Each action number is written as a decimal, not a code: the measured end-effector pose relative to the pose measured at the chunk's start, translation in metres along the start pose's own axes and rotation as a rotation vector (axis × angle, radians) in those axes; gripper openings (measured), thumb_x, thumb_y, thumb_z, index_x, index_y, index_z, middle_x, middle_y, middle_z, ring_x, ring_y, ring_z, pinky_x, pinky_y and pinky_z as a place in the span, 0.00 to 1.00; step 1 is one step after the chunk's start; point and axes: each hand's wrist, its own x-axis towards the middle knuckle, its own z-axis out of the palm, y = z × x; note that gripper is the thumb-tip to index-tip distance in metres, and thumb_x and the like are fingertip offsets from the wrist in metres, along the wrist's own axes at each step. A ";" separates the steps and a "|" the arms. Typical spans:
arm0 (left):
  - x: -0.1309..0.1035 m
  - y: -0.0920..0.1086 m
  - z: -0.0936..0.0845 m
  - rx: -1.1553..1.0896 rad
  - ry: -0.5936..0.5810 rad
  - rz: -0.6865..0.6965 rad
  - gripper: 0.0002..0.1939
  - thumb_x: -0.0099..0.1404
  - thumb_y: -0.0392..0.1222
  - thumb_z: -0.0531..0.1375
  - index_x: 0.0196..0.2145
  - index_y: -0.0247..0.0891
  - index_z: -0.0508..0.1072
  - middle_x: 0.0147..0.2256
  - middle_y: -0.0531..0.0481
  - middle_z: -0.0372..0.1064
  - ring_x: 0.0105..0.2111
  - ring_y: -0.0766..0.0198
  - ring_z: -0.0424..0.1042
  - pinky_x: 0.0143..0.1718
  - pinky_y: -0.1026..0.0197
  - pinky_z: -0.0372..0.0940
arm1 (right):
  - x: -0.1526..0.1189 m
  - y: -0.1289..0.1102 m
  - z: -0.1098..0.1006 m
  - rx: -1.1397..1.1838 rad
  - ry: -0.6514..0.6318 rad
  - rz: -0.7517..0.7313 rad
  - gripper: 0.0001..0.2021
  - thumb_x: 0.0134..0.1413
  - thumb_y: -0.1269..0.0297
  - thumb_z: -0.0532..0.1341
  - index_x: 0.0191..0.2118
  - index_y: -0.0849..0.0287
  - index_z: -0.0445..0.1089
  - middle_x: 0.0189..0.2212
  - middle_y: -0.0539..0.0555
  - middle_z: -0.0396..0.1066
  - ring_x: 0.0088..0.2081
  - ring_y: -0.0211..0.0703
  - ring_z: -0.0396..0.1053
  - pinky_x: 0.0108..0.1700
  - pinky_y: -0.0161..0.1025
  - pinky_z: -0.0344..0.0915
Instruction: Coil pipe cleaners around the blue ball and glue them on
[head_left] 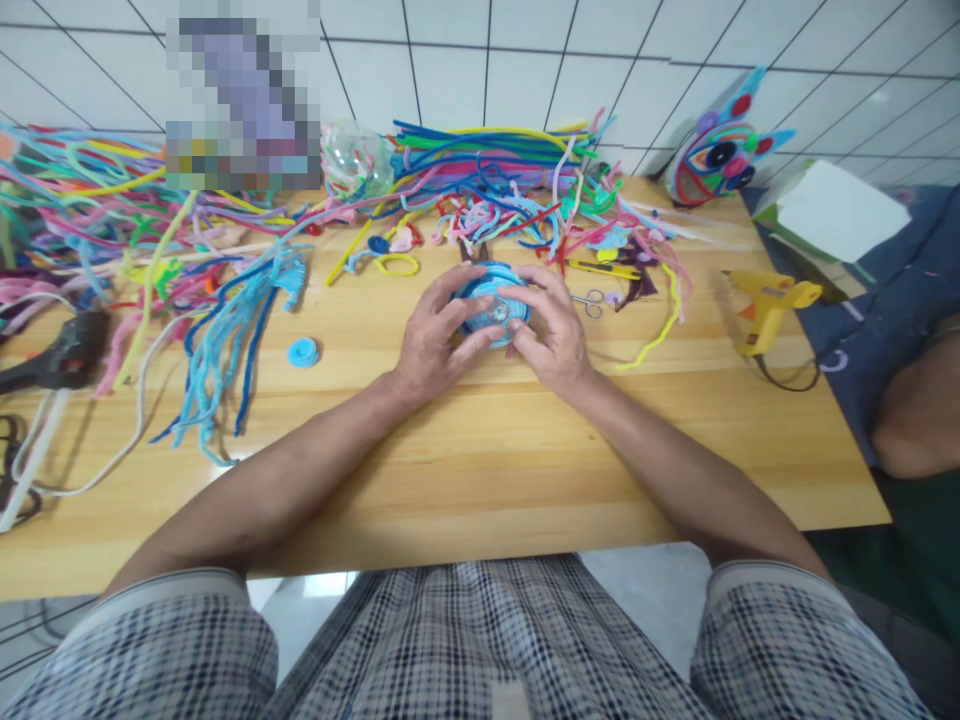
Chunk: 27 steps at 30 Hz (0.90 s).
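At wooden table (480, 460) | left hand (435, 335), right hand (555, 335): grip holding blue coiled disc (498, 314) | small blue coil (303, 352) leftward

a wooden table (480, 470) bears a tangle of coloured pipe cleaners (480, 190) along its far side. nearer lie a bunch of light-blue pipe cleaners (225, 350), a small blue coil (303, 352) and scissors (594, 304); a black glue gun (75, 350) lies at the left, a yellow glue gun (772, 300) near the right edge.
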 end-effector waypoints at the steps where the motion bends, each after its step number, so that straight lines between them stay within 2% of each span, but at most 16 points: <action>1: 0.000 0.001 0.000 0.014 -0.007 -0.009 0.21 0.74 0.63 0.67 0.55 0.49 0.76 0.65 0.42 0.71 0.68 0.46 0.71 0.69 0.37 0.69 | 0.000 -0.001 0.001 -0.003 0.005 0.005 0.20 0.73 0.49 0.59 0.63 0.46 0.76 0.66 0.59 0.71 0.68 0.61 0.69 0.72 0.66 0.68; 4: 0.001 0.002 0.001 0.042 -0.008 -0.038 0.24 0.71 0.66 0.67 0.55 0.49 0.76 0.65 0.41 0.72 0.67 0.45 0.72 0.69 0.35 0.69 | 0.000 -0.004 0.002 -0.011 0.012 0.035 0.21 0.73 0.48 0.59 0.64 0.46 0.75 0.67 0.59 0.70 0.68 0.62 0.68 0.72 0.66 0.68; 16: 0.005 0.000 0.000 -0.017 -0.018 -0.025 0.20 0.78 0.62 0.62 0.55 0.46 0.75 0.64 0.39 0.74 0.66 0.48 0.74 0.68 0.36 0.70 | 0.004 -0.010 -0.005 -0.018 0.027 0.021 0.20 0.72 0.46 0.62 0.62 0.45 0.77 0.61 0.58 0.70 0.65 0.62 0.70 0.70 0.67 0.69; 22: 0.007 -0.001 0.000 -0.074 -0.013 -0.027 0.20 0.77 0.62 0.62 0.55 0.46 0.76 0.63 0.38 0.75 0.66 0.48 0.74 0.68 0.36 0.69 | 0.004 -0.008 -0.007 -0.013 -0.003 0.019 0.21 0.72 0.46 0.62 0.63 0.44 0.76 0.63 0.59 0.70 0.66 0.63 0.69 0.71 0.69 0.68; 27: 0.006 -0.003 0.002 -0.075 -0.012 -0.034 0.21 0.78 0.63 0.62 0.56 0.46 0.76 0.64 0.38 0.75 0.67 0.48 0.74 0.68 0.37 0.70 | 0.008 -0.005 -0.012 -0.025 -0.044 -0.037 0.20 0.73 0.48 0.62 0.64 0.44 0.75 0.66 0.59 0.69 0.68 0.62 0.68 0.72 0.69 0.67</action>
